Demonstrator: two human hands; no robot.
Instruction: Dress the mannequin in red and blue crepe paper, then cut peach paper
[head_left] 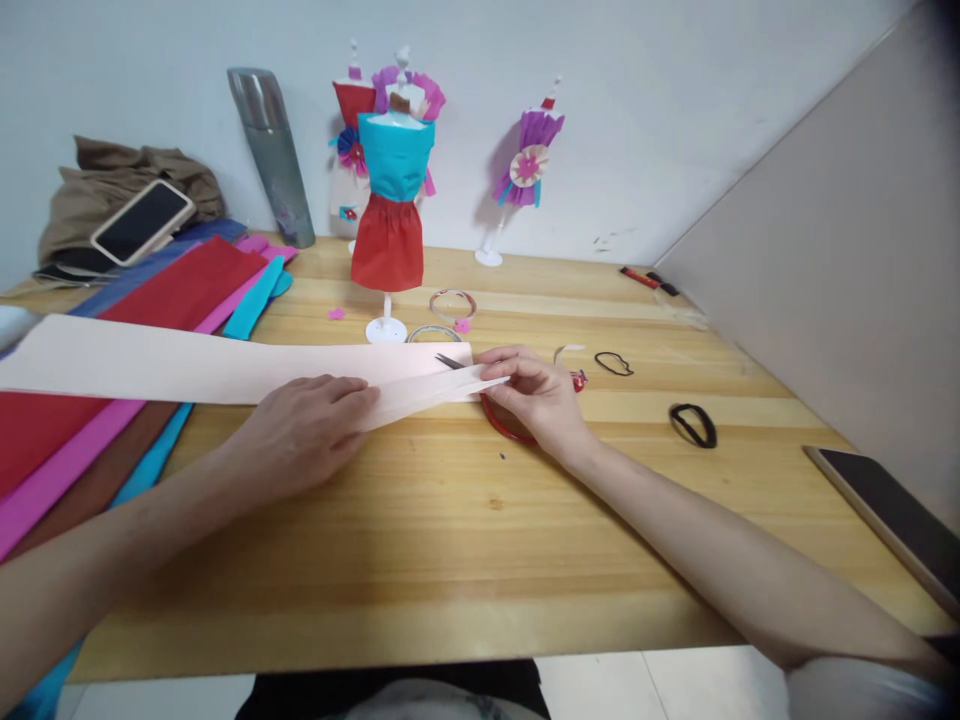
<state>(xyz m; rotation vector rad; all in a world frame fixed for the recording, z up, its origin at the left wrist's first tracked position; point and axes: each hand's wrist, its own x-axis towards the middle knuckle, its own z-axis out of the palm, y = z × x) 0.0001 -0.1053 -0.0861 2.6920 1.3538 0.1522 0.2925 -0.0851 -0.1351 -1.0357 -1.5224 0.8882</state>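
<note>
A narrow, pale paper strip (pixel 424 396) stretches between my hands, slanting up to the right. My left hand (pixel 315 430) is closed over its left end, with the thumb hidden. At the other end, my right hand (pixel 532 395) pinches the strip between thumb and fingers. Behind it lies a wide pale pink sheet of paper (pixel 187 365), running far to the left. The scissors (pixel 510 425) lie beneath my right hand; their dark tips rest over the pink sheet and the red handle shows partly below my palm.
Coloured paper lengths (pixel 172 300) are piled at left. A small dress form (pixel 390 200) in blue and red stands behind the sheet, with others near the wall. Tape rolls (pixel 452 303), a bottle (pixel 274 160), black hair ties (pixel 693 425) and a phone (pixel 885 510) surround the work area.
</note>
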